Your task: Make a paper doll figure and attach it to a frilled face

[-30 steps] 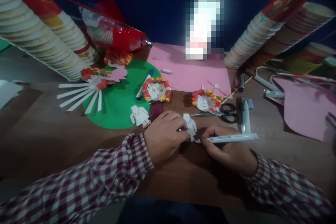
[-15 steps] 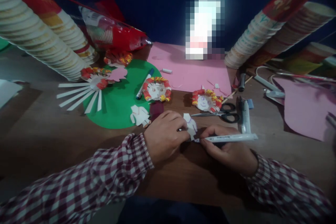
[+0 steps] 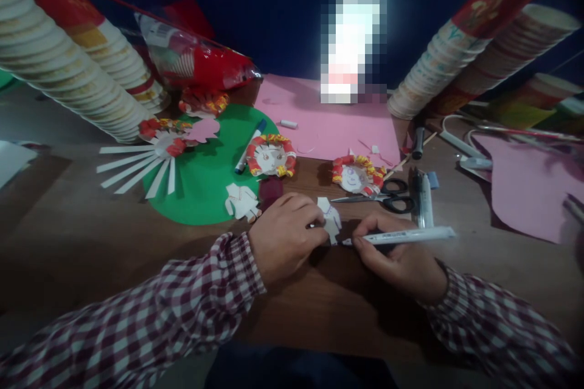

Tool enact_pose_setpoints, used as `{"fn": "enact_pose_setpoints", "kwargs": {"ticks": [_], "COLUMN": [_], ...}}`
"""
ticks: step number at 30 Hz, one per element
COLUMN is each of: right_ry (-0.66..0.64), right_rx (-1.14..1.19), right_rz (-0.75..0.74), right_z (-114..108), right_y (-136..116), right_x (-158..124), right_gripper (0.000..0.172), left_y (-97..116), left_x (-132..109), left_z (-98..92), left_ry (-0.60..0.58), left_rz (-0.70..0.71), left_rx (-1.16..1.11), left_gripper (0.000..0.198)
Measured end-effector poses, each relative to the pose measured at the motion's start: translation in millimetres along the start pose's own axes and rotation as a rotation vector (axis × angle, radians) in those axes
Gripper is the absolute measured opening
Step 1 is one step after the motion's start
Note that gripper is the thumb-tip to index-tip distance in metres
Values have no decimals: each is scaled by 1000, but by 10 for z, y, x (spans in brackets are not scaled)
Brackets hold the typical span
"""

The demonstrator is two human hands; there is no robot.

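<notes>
At the far left, long stacks of cups (image 3: 68, 73), each nested in the next, lean over the surface (image 3: 68, 231), and beside them a red bag (image 3: 201, 64) holds what looks like more cups. In the middle the left hand (image 3: 285, 234) is closed, pinching a small paper figure (image 3: 329, 217) that lies flat on the surface. The right hand (image 3: 401, 261) grips a white marker (image 3: 406, 235), its tip touching the lower edge of the paper figure.

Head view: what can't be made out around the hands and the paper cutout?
All head view.
- Paper cutout: left edge under the left hand's fingers; drawn marks too small to read.
- Marker in the right hand: whether its tip touches the cutout is unclear, too dim.
- Object beyond the pink paper: pixelated.
- Paper cup stacks: tops cut off by the picture's edges.
</notes>
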State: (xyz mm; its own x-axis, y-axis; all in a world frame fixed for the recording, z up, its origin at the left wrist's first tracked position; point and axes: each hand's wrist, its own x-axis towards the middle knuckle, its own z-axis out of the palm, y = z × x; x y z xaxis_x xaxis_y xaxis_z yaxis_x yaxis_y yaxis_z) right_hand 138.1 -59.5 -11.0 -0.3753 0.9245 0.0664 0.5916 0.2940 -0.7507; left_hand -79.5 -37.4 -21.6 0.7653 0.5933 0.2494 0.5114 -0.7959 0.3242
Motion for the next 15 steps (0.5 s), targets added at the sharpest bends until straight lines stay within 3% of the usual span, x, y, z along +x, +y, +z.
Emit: {"fn": "enact_pose_setpoints", "kwargs": {"ticks": [15], "right_ry": [-25], "right_rx": [7], "right_rz": [-13], "right_z": [21], "right_y": [0], "right_x": [8], "right_gripper": [8], "left_y": [9], "left_x": [-3], "left_z": [10], "left_ry": [-4], "left_rz": [6], "left_rx": [4], "left_gripper": [16]}}
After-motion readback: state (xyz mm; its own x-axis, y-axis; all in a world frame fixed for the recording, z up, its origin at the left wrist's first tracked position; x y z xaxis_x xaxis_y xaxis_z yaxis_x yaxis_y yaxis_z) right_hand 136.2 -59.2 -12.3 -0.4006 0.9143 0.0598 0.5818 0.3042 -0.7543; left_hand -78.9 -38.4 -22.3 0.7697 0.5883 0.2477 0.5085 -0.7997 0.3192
